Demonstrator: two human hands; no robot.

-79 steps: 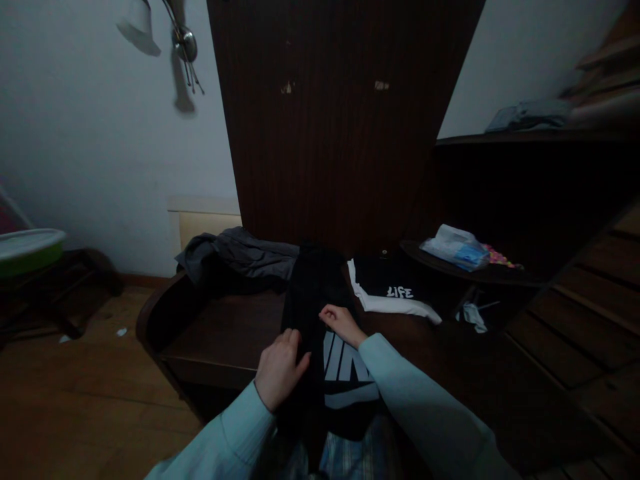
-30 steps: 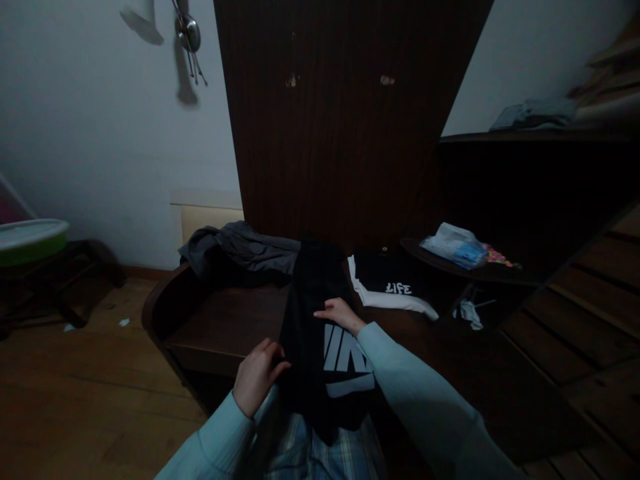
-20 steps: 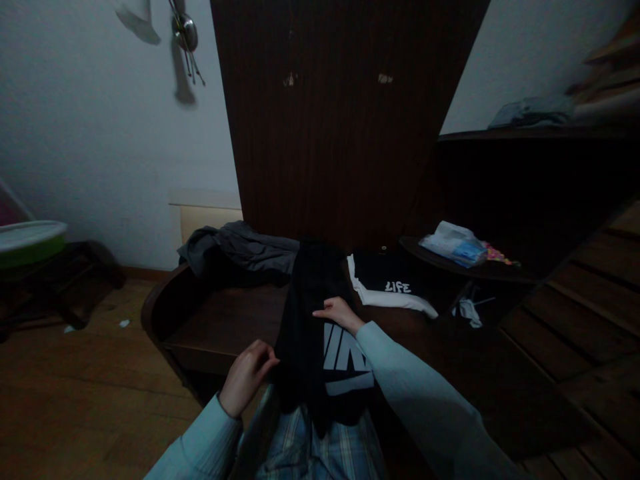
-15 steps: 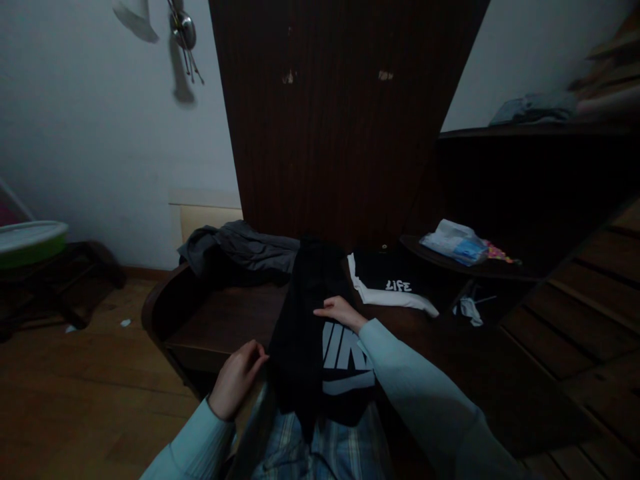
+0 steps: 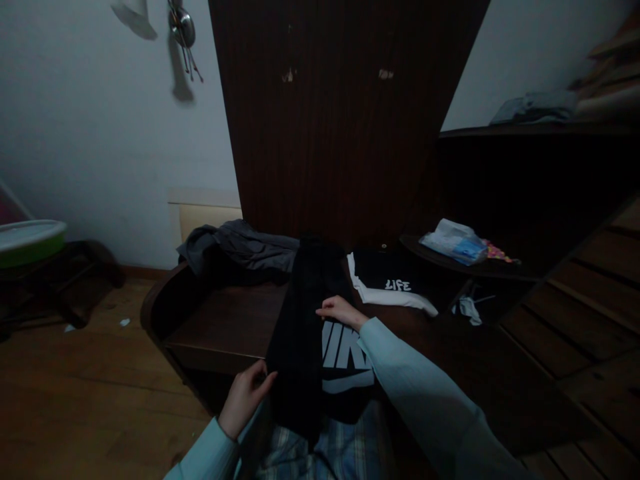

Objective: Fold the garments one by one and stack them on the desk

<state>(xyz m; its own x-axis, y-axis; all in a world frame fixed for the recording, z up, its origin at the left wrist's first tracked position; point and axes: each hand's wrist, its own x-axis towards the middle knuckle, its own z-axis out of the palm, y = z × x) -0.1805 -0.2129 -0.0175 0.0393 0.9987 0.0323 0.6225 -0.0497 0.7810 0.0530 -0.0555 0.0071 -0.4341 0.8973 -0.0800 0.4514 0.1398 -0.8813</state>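
A black garment (image 5: 296, 360) with large white letters and a white swoosh lies lengthwise over the dark wooden bench and down over my lap. Its left part is folded inward in a long strip, partly beside the lettering. My left hand (image 5: 245, 398) is at the garment's lower left edge, thumb and forefinger closed on the cloth. Bent over the middle of the garment, my right hand (image 5: 343, 312) has its thumb and fingers pinched at the fold just above the letters. How much cloth it grips is hidden.
A crumpled grey garment (image 5: 255, 247) lies at the bench's back left. Right of the black garment is a folded black-and-white garment (image 5: 373, 277). A plastic packet (image 5: 455, 243) sits on a corner shelf (image 5: 520, 268). The bench's curved wooden side (image 5: 155, 310) rises at left.
My left hand has moved slightly right and down along the garment's edge, and the lower left flap now hangs flatter and wider. My right hand has stayed nearly in place.
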